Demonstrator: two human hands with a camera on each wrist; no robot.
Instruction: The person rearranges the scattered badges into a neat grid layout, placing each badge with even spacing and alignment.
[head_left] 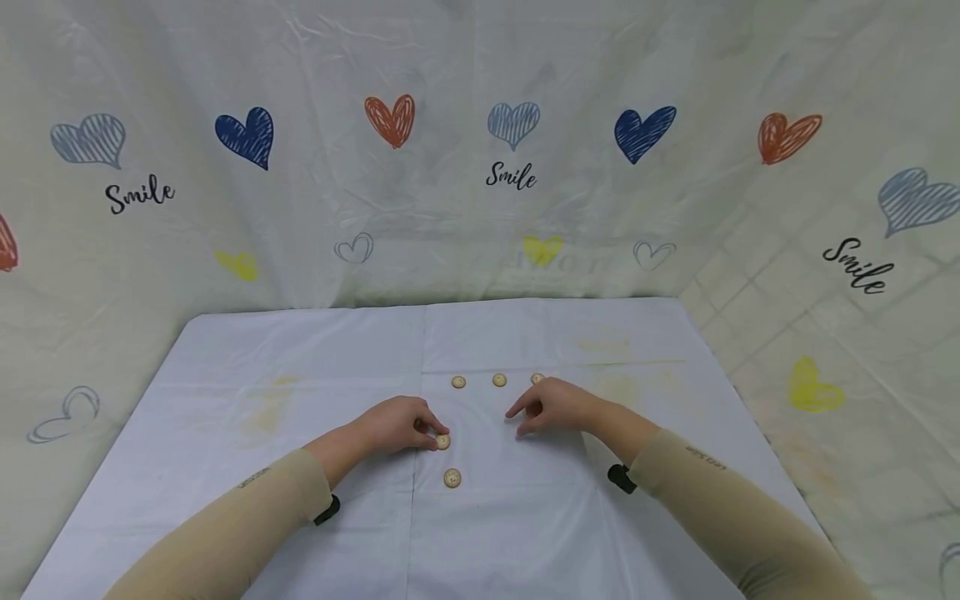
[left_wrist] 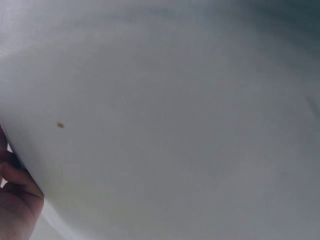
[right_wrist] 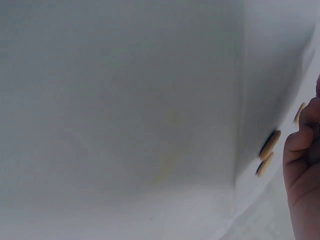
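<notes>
In the head view my left hand (head_left: 395, 425) pinches a round wooden button (head_left: 443, 442) between thumb and finger, low over the white cloth. Another button (head_left: 452, 477) lies just in front of it, toward me. My right hand (head_left: 555, 408) is to the right with its index finger pointing left, holding nothing. Behind it, a button (head_left: 537, 377) is partly covered by that hand. Two more, a middle button (head_left: 499, 380) and a left button (head_left: 458, 382), continue that row. The right wrist view catches my right hand (right_wrist: 304, 170) at its edge, beside several buttons.
A creased white cloth (head_left: 510, 533) covers the table, marked by faint yellowish stains (head_left: 270, 408). Behind the table hangs a pale curtain (head_left: 442, 192) printed with hearts and words. A dark band (head_left: 621, 478) shows at the right sleeve's cuff.
</notes>
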